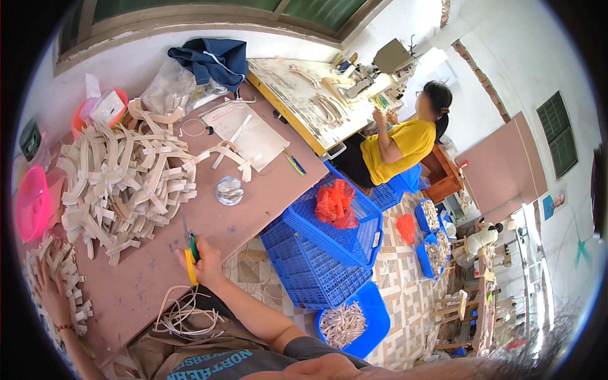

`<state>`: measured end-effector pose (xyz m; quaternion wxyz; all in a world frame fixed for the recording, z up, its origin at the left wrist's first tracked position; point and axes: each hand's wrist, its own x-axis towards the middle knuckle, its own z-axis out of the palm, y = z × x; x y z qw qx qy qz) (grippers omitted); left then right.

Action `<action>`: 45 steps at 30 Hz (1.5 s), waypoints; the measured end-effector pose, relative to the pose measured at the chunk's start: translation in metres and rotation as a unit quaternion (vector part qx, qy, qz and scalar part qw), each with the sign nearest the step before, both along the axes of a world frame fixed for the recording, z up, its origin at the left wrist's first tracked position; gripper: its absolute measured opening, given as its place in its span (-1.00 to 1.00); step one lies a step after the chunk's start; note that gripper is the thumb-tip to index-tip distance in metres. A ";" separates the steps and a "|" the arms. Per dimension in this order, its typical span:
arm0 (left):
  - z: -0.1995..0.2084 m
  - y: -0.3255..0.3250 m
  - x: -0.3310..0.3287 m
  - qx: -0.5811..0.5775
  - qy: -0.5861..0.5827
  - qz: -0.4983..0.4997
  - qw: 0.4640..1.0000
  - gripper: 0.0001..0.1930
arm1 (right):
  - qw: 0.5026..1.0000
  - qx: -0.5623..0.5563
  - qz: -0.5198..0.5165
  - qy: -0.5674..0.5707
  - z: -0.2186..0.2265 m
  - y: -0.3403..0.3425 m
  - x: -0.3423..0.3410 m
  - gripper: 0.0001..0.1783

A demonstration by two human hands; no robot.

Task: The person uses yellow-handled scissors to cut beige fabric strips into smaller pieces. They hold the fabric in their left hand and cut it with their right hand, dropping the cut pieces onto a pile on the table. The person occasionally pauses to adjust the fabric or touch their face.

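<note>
My right hand [208,265] is closed around a pair of scissors [190,266] with yellow and green handles, their narrow blades pointing away over the brown table. My left hand [52,296] lies with fingers stretched over a stack of short cream strips [75,285] at the table's left edge. Beyond the scissors rises a large heap of cream, curved, strap-like pieces [126,180], many with pale ends. On my lap rests a loose bundle of thin cream cord [187,316].
Behind the heap are a pink bowl [33,202] and a red basin [101,111]. A small round container [229,190], paper sheet [244,133] and pen [294,162] lie on the table. Blue crates [310,266] stand right. A person in yellow [405,145] sits at a machine.
</note>
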<state>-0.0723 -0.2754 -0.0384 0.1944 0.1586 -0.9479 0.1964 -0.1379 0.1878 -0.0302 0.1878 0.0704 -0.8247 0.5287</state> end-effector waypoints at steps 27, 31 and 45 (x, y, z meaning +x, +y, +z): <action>0.248 0.373 0.029 0.531 -0.099 -0.642 0.544 -0.81 | 0.996 -0.001 -0.090 0.019 -0.017 0.010 0.001 -0.68; 0.284 0.443 0.051 0.541 -0.090 -0.735 0.399 -0.89 | 0.995 -0.028 -0.090 0.034 0.002 -0.009 0.005 -0.67; 0.281 0.438 0.074 0.546 -0.025 -0.802 0.240 -0.94 | 0.998 -0.012 -0.063 0.026 -0.003 0.007 0.002 -0.62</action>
